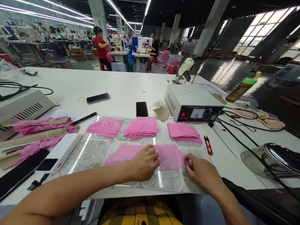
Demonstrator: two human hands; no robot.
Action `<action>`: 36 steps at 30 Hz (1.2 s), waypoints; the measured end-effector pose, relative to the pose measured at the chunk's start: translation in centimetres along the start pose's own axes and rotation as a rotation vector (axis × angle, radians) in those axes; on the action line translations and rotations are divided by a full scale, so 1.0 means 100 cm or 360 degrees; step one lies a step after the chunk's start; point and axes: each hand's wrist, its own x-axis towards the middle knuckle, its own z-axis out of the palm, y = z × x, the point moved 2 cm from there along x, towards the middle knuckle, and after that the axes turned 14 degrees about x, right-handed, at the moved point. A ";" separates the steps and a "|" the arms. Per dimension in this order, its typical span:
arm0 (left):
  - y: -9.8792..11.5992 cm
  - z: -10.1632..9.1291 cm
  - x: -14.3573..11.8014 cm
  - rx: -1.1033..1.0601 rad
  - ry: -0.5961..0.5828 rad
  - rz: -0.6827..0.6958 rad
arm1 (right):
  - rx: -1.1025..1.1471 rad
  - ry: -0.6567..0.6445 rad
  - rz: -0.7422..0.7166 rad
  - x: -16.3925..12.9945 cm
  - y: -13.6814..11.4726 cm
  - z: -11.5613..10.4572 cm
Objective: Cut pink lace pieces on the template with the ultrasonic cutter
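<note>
Left hand [145, 164] & right hand [202, 175] press flat, fingers spread, gripping nothing, on thin pink lace piece [168, 156] lying on glossy marbled mat [93, 153] atop white worktop [122, 84], w/ folded pink stacks [141, 127] behind.

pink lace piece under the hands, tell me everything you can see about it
The pink lace piece is a thin, see-through fabric with a fine pattern, spread flat and wide on the glossy marbled work mat at the table's near edge. The left hand presses down on its middle, fingers spread, while the right hand touches its right edge. It looks like a single layer, lying apart from the three folded pink stacks behind it. Its exact outline under the hands is hidden.
</note>
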 end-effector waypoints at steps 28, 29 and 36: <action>-0.073 0.037 0.147 -0.0606 -0.0510 -0.0558 | -0.0264 -0.0056 0.0067 0.029 0.012 -0.025; -0.072 0.037 0.147 -0.0593 -0.0512 -0.0558 | -0.0243 -0.0024 0.0048 0.030 0.014 -0.025; -0.085 0.031 0.149 -0.0625 -0.0472 -0.0529 | -0.0061 0.0325 -0.0196 0.036 0.018 -0.018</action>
